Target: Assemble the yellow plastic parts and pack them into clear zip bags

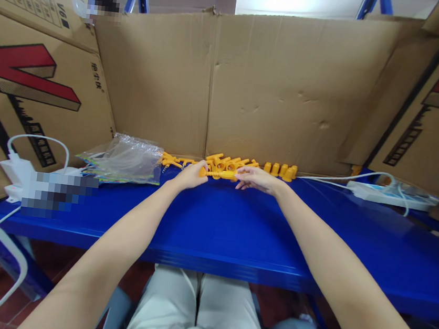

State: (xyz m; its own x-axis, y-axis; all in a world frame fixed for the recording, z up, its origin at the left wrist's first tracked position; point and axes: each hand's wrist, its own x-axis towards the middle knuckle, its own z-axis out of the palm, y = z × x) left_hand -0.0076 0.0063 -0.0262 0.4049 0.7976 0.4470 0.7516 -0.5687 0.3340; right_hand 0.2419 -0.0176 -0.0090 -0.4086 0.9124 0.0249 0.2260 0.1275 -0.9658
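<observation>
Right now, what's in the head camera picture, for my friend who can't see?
A person's left hand holds one end of a yellow piece, right hand at the other, over a blue table. More yellow pieces lie behind, clear bags to the left, and cardboard stands at the back.

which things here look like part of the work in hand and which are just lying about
Likely in the work:
- yellow piece, in the left hand, with the right hand at its other end
- upright yellow pieces, probably

Likely just lying about:
- power strip
- cardboard box

Unclear: plastic bags, untouched
</observation>
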